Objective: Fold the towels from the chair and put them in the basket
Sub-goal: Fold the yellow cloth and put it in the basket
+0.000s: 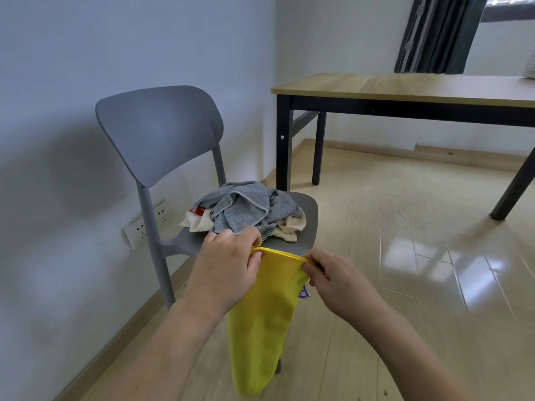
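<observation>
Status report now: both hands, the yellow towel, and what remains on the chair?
Left hand and right hand pinch yellow towel by top edge, hanging free. Grey towel heaped on chair, unfolded. Basket not in view.

Soft daylight enters from the window [509,7] at upper right, leaving bright glare on the glossy floor [451,256]. The chair [162,131] casts a faint, diffuse shadow on the wall [72,169]. Wide-angle distortion bends the edges; the lower corners blur slightly.
</observation>
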A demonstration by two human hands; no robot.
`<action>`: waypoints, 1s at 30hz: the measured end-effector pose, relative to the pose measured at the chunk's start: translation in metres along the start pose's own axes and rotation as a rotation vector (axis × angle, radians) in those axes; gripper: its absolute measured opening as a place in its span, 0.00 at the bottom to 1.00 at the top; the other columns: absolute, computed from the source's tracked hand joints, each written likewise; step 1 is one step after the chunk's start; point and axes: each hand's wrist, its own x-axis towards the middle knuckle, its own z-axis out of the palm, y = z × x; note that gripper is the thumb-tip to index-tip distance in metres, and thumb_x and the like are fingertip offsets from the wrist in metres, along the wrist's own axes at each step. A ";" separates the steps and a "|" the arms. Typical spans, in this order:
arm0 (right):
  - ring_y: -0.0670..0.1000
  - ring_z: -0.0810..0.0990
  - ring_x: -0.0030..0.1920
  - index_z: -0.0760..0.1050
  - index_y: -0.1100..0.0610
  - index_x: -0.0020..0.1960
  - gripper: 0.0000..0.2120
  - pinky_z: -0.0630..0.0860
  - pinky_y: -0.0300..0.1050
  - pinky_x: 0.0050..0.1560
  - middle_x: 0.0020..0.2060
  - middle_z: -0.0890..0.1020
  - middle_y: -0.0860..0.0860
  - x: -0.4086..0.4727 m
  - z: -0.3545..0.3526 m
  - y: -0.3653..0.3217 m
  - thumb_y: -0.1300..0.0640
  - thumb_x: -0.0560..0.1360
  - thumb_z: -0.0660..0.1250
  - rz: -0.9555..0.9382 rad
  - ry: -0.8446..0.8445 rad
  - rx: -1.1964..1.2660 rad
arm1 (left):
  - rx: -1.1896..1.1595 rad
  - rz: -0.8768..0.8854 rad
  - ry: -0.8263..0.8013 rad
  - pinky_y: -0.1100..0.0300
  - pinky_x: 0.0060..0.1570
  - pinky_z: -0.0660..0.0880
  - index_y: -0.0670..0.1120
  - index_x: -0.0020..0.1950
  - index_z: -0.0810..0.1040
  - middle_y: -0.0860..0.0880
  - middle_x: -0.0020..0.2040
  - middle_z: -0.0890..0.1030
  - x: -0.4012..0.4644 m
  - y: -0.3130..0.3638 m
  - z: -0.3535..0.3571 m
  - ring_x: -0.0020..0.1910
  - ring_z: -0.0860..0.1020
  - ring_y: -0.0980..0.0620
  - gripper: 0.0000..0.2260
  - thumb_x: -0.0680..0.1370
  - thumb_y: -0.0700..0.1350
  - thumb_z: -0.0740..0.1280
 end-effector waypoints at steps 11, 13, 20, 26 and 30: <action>0.49 0.70 0.35 0.67 0.57 0.41 0.12 0.67 0.49 0.37 0.33 0.70 0.49 -0.004 -0.003 -0.002 0.54 0.77 0.50 0.068 0.021 -0.080 | 0.037 0.065 -0.304 0.57 0.55 0.66 0.52 0.52 0.80 0.56 0.51 0.77 -0.001 -0.001 0.010 0.51 0.70 0.52 0.17 0.80 0.55 0.52; 0.47 0.64 0.31 0.64 0.57 0.36 0.13 0.61 0.47 0.33 0.29 0.66 0.49 -0.004 -0.005 -0.007 0.51 0.73 0.47 0.045 0.050 -0.060 | 0.022 0.067 -0.194 0.57 0.47 0.67 0.51 0.46 0.80 0.54 0.44 0.78 -0.001 0.001 0.012 0.46 0.72 0.51 0.21 0.78 0.56 0.50; 0.43 0.65 0.34 0.68 0.58 0.45 0.17 0.64 0.36 0.36 0.33 0.67 0.46 -0.007 -0.014 -0.008 0.44 0.79 0.55 -0.059 -0.156 -0.002 | 0.015 0.026 -0.023 0.55 0.38 0.68 0.50 0.43 0.77 0.52 0.31 0.74 -0.004 -0.001 0.007 0.34 0.72 0.50 0.16 0.77 0.53 0.51; 0.44 0.68 0.36 0.67 0.53 0.43 0.11 0.64 0.38 0.36 0.37 0.70 0.45 -0.006 -0.014 -0.006 0.48 0.80 0.58 -0.107 -0.166 -0.129 | 0.076 -0.036 0.004 0.53 0.41 0.70 0.49 0.50 0.77 0.49 0.32 0.75 -0.006 -0.001 0.008 0.35 0.74 0.47 0.06 0.76 0.49 0.67; 0.51 0.72 0.38 0.67 0.55 0.40 0.12 0.65 0.44 0.38 0.37 0.72 0.50 -0.006 -0.016 -0.004 0.52 0.81 0.57 -0.130 -0.114 -0.112 | 0.110 -0.029 0.018 0.53 0.37 0.71 0.51 0.42 0.80 0.52 0.28 0.74 -0.007 0.004 0.005 0.33 0.74 0.47 0.03 0.72 0.48 0.73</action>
